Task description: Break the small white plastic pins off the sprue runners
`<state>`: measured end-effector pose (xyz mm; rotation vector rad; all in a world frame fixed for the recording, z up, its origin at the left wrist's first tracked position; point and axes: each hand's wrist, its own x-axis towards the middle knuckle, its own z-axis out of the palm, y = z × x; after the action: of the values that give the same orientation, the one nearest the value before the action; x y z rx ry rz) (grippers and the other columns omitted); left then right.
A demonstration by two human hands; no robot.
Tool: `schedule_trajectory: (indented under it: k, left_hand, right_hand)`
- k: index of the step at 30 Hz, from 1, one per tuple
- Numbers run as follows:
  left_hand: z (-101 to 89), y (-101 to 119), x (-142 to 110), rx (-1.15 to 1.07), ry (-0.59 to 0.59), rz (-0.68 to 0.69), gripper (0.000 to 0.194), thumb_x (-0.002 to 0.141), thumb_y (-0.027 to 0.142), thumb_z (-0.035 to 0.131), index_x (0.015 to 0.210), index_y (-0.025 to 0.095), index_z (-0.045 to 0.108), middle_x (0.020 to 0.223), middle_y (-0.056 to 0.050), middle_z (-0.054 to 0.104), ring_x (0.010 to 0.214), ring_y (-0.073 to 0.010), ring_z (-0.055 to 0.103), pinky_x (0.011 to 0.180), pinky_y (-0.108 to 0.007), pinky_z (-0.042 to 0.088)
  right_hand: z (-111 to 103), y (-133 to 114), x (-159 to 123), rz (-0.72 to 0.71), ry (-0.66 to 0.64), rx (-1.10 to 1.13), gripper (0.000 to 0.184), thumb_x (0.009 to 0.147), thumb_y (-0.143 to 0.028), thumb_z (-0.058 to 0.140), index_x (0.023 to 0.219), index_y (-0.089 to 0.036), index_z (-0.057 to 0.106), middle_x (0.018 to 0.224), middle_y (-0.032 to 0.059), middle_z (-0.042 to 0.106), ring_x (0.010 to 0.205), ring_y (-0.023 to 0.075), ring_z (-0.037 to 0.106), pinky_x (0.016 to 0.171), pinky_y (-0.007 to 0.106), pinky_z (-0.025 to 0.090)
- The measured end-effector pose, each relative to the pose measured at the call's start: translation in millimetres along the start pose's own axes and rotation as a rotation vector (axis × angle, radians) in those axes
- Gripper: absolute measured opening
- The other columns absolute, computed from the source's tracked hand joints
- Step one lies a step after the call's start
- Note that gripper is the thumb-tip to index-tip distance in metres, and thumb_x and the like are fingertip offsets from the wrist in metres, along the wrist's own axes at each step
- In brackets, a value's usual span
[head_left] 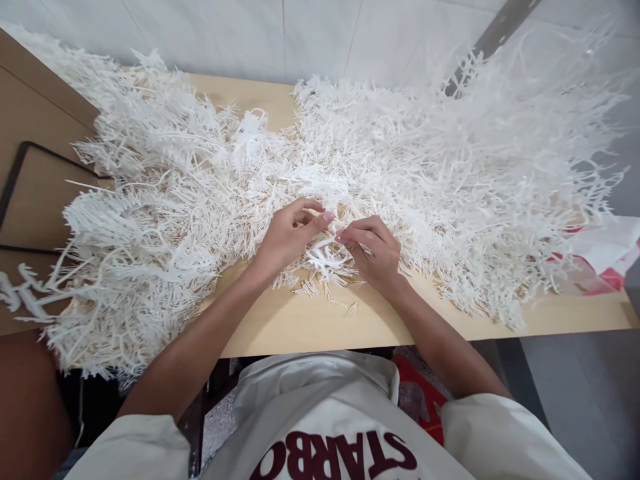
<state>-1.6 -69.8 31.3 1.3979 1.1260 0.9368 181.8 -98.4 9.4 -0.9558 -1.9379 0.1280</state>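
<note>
Tan table [310, 327], mostly buried under heaped white branching strands [425, 153]. From where I stand, a pink-and-white plastic bag [600, 257] sits at the right end. Left hand [293, 233]: thumb and forefinger curled close, can't tell if gripping. Right hand [373, 253]: thumb and fingers pinched on a small white sprig [333, 227], which lies between both hands' fingertips, above the table's near edge.

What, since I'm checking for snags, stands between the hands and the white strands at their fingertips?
Nothing visible: the left hand and right hand are right at the white strands. The larger white pile spreads beyond and to both sides.
</note>
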Motion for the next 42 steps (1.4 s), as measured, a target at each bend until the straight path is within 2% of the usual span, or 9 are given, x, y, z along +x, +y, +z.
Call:
schedule_trajectory:
  k: [6, 10, 13, 18, 23, 27, 31, 36, 42]
  left_hand:
    - [6.0, -4, -1, -0.27, -0.088, 0.072, 0.031, 0.074, 0.034, 0.072, 0.1, 0.021, 0.063, 0.082, 0.001, 0.061, 0.074, -0.0074, 0.058, 0.068, -0.02, 0.047]
    - [10.9, -2, -5, -0.168, -0.023, 0.219, 0.025, 0.073, 0.029, 0.073, 0.09, 0.019, 0.058, 0.082, 0.001, 0.058, 0.075, -0.0065, 0.056, 0.067, -0.018, 0.046]
    - [14.5, 1, -10, 0.021, -0.058, 0.365, 0.022, 0.078, 0.024, 0.067, 0.094, 0.02, 0.053, 0.087, 0.001, 0.058, 0.078, -0.0067, 0.057, 0.072, -0.02, 0.047]
    - [20.2, 1, -16, 0.182, 0.006, 0.446, 0.017, 0.082, 0.019, 0.059, 0.094, 0.02, 0.047, 0.085, 0.002, 0.056, 0.076, -0.0062, 0.058, 0.074, -0.021, 0.049]
    - [18.0, 0, -14, 0.335, 0.126, 0.47, 0.011, 0.082, 0.017, 0.058, 0.091, 0.019, 0.054, 0.085, 0.002, 0.061, 0.072, -0.0053, 0.059, 0.068, -0.018, 0.049]
    - [15.0, 0, -12, 0.424, 0.208, 0.539, 0.005, 0.083, 0.02, 0.058, 0.086, 0.018, 0.062, 0.085, 0.001, 0.068, 0.07, -0.0065, 0.06, 0.069, -0.02, 0.049]
    - [14.7, -2, -11, 0.464, 0.217, 0.513, 0.01, 0.085, 0.024, 0.057, 0.086, 0.018, 0.064, 0.085, 0.0, 0.07, 0.072, -0.0087, 0.06, 0.07, -0.023, 0.048]
    - [15.1, -1, -12, 0.436, 0.095, 0.501, 0.013, 0.089, 0.025, 0.051, 0.091, 0.018, 0.062, 0.083, -0.001, 0.064, 0.075, -0.0102, 0.056, 0.073, -0.024, 0.045]
    - [15.0, 3, -11, 0.238, 0.04, 0.341, 0.019, 0.088, 0.037, 0.054, 0.081, 0.02, 0.053, 0.071, 0.003, 0.054, 0.066, -0.0075, 0.049, 0.063, -0.021, 0.04]
  right_hand:
    - [-2, -7, 6, 0.058, -0.08, 0.138, 0.009, 0.086, -0.029, 0.06, 0.086, -0.021, 0.064, 0.078, 0.0005, 0.067, 0.072, 0.0102, 0.061, 0.065, 0.024, 0.048]
    - [-2, -10, 8, 0.308, -0.032, 0.112, 0.026, 0.087, -0.043, 0.054, 0.076, -0.02, 0.059, 0.07, -0.001, 0.061, 0.064, 0.0097, 0.054, 0.06, 0.025, 0.043]
    - [-3, -10, 8, 0.37, -0.063, -0.019, 0.034, 0.084, -0.051, 0.056, 0.07, -0.02, 0.053, 0.063, -0.0023, 0.051, 0.058, 0.0099, 0.046, 0.054, 0.026, 0.036]
    - [-3, -8, 8, 0.328, -0.034, -0.149, 0.036, 0.092, -0.04, 0.046, 0.062, -0.019, 0.048, 0.061, -0.0015, 0.046, 0.06, 0.0108, 0.045, 0.057, 0.027, 0.034]
    - [-3, -5, 7, 0.158, -0.006, -0.279, 0.034, 0.091, -0.035, 0.049, 0.061, -0.021, 0.042, 0.058, -0.0019, 0.04, 0.06, 0.0128, 0.043, 0.06, 0.029, 0.038]
    - [-2, -2, 7, 0.05, 0.05, -0.327, 0.021, 0.087, -0.031, 0.056, 0.071, -0.021, 0.047, 0.067, 0.0001, 0.05, 0.067, 0.0142, 0.048, 0.061, 0.03, 0.04]
    - [-2, -2, 7, 0.067, 0.038, -0.361, 0.023, 0.086, -0.033, 0.058, 0.071, -0.022, 0.043, 0.063, -0.0015, 0.047, 0.064, 0.0141, 0.046, 0.062, 0.03, 0.039]
    - [-2, -4, 10, 0.264, -0.048, -0.276, 0.034, 0.088, -0.04, 0.052, 0.065, -0.022, 0.035, 0.06, -0.0029, 0.04, 0.062, 0.0131, 0.041, 0.061, 0.029, 0.036]
    - [-4, -5, 10, 0.331, -0.143, -0.099, 0.034, 0.088, -0.044, 0.052, 0.066, -0.021, 0.041, 0.062, -0.003, 0.041, 0.062, 0.0117, 0.04, 0.06, 0.029, 0.035]
